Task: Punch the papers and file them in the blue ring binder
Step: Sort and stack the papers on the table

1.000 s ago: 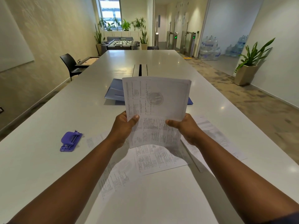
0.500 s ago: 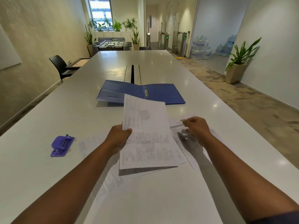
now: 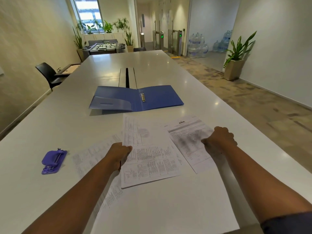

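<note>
Glossy white bench (image 3: 70, 125), open blue plastic ring binder (image 3: 157, 97) with metal rings, nearer it printed paper stack (image 3: 150, 156) pinched in left grip (image 3: 118, 155), right grip (image 3: 219, 139) curled on "Aakash" sheet (image 3: 187, 132), purple punch (image 3: 53, 161) leftward.

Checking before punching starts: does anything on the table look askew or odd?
The papers are scattered: a stack under the left hand, one sheet angled under the right hand, others fanned left. The binder's left cover lifts slightly.

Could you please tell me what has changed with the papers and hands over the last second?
The paper stack, held upright by both hands, has been lowered flat onto the table. The right hand let go and moved right onto another sheet; the left hand still holds the stack's edge. The hole punch and blue binder stayed put.
</note>
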The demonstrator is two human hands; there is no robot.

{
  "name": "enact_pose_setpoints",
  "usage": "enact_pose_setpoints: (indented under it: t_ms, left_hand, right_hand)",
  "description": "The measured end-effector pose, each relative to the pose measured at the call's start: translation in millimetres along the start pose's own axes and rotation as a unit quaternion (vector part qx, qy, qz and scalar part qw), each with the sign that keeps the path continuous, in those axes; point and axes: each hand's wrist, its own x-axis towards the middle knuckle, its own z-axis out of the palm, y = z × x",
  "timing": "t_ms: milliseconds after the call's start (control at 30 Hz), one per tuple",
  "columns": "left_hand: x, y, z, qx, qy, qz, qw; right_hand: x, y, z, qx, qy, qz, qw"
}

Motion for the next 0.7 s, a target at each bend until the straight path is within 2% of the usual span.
enact_pose_setpoints:
  t_ms: [300,700]
  left_hand:
    - [-3.5,-1.4,-0.4,0.028,0.005,0.012,1.000]
    - [-14.8,1.8,-0.8,0.049,0.000,0.016,0.999]
  right_hand:
    - [-0.4,13.6,-6.7,0.044,-0.014,-0.011,0.999]
    - [29.3,25.7,-20.2,0.260,-0.062,-0.004,0.964]
